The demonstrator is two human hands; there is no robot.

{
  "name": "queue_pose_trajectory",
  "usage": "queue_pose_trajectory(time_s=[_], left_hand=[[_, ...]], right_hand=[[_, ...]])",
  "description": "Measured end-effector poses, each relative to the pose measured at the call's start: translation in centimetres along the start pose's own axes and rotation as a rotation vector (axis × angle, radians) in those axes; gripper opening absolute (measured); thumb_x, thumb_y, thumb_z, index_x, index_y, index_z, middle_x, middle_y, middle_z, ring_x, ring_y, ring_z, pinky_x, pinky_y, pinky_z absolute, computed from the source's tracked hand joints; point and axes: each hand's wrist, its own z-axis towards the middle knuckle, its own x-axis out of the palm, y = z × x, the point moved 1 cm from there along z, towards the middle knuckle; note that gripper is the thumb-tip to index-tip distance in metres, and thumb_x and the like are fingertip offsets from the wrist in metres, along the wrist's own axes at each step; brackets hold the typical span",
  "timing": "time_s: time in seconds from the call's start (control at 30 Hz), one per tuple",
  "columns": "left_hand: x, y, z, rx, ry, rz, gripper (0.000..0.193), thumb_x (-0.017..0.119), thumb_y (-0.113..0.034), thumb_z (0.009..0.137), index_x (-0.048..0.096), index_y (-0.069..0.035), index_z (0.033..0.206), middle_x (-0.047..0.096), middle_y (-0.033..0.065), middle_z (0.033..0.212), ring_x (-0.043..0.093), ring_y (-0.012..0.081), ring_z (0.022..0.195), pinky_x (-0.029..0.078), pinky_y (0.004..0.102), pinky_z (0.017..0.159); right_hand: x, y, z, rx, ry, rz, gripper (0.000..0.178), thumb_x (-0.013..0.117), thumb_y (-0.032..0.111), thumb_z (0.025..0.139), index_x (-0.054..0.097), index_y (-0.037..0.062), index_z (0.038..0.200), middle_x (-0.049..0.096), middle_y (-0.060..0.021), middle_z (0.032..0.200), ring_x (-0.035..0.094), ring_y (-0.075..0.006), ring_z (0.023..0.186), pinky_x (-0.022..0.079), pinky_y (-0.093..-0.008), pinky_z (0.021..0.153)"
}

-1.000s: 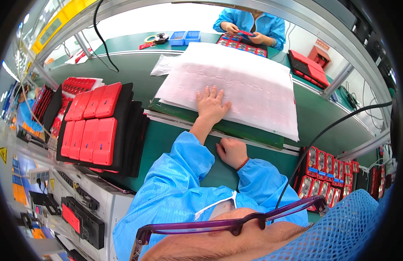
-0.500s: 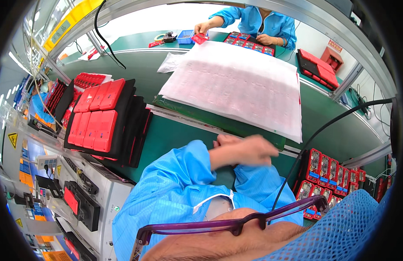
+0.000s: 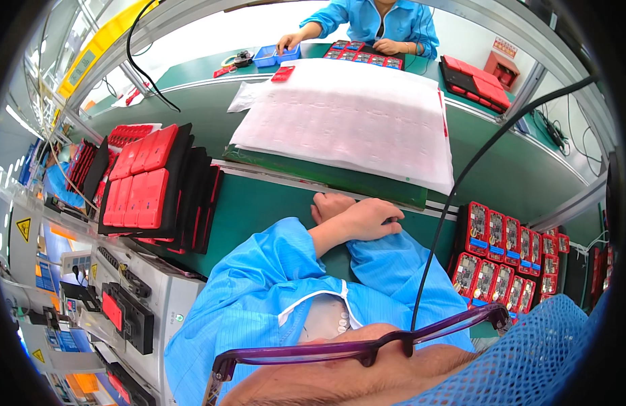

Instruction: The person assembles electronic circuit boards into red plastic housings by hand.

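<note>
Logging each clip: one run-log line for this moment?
left hand over right hand | resting on green bench | white sheet stack untouched

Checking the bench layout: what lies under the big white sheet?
A dark green board shows along the near edge of the white sheet; the rest beneath is covered.

right hand mostly hidden under left hand, its grip unreadable, co-worker cut off at top edge, red circuit boards too small for detail
</note>
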Motion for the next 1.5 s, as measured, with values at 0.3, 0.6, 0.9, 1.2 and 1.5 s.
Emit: queue_pose_trajectory(time_s=[0.3, 0.6, 0.9, 1.2, 1.5], left_hand=[[0.0, 0.4, 0.9, -0.079, 0.042, -0.028, 0.035, 0.067, -0.026, 0.087, 0.067, -0.003, 0.113, 0.07, 0.0164, 0.099, 0.067, 0.0274, 0.087, 0.053, 0.0369, 0.079], [0.4, 1.2, 0.6, -0.136, 0.018, -0.057, 0.036, 0.064, -0.028, 0.086, 0.068, -0.003, 0.112, 0.071, 0.017, 0.1, 0.068, 0.0292, 0.091, 0.053, 0.038, 0.083], [-0.1, -1.6, -3.2, 0.107, -0.327, -0.203, 0.016, 0.062, -0.012, 0.088, 0.069, -0.003, 0.099, 0.069, 0.0128, 0.093, 0.066, 0.0277, 0.082, 0.053, 0.035, 0.076], [-10.2, -5.5, -20.0, -0.039, -0.83, 0.265, 0.02, 0.068, -0.008, 0.082, 0.069, -0.003, 0.101, 0.069, 0.012, 0.093, 0.067, 0.0269, 0.085, 0.054, 0.0357, 0.073], [-33.7, -4.6, -38.5, -0.902, -1.476, 0.834, 0.052, 0.058, -0.055, 0.087, 0.071, -0.007, 0.105, 0.07, 0.0163, 0.096, 0.067, 0.0336, 0.095, 0.051, 0.042, 0.082]], right_hand=[[0.0, -0.5, 0.4, 0.009, 0.095, 0.032, 0.023, 0.065, 0.028, 0.081, 0.061, 0.006, 0.077, 0.063, -0.0125, 0.071, 0.063, -0.0329, 0.064, 0.048, -0.045, 0.055], [-0.4, 0.2, 0.6, -0.014, 0.051, -0.003, 0.022, 0.064, 0.028, 0.082, 0.06, 0.0068, 0.078, 0.064, -0.0119, 0.073, 0.064, -0.0324, 0.065, 0.049, -0.0451, 0.054], [-0.6, 0.0, -0.3, 0.018, 0.131, -0.135, 0.025, 0.066, 0.03, 0.081, 0.059, 0.006, 0.082, 0.064, -0.0135, 0.075, 0.065, -0.0311, 0.068, 0.049, -0.0439, 0.057], [-1.4, 0.0, 0.1, -0.163, 0.008, 0.112, 0.022, 0.066, 0.024, 0.082, 0.057, 0.0071, 0.072, 0.062, -0.0123, 0.071, 0.062, -0.0339, 0.068, 0.047, -0.0461, 0.058], [-1.8, -0.1, 0.1, 0.025, 0.047, 0.052, 0.024, 0.065, 0.027, 0.085, 0.058, 0.0067, 0.075, 0.063, -0.0126, 0.07, 0.062, -0.0355, 0.067, 0.047, -0.0443, 0.058]])
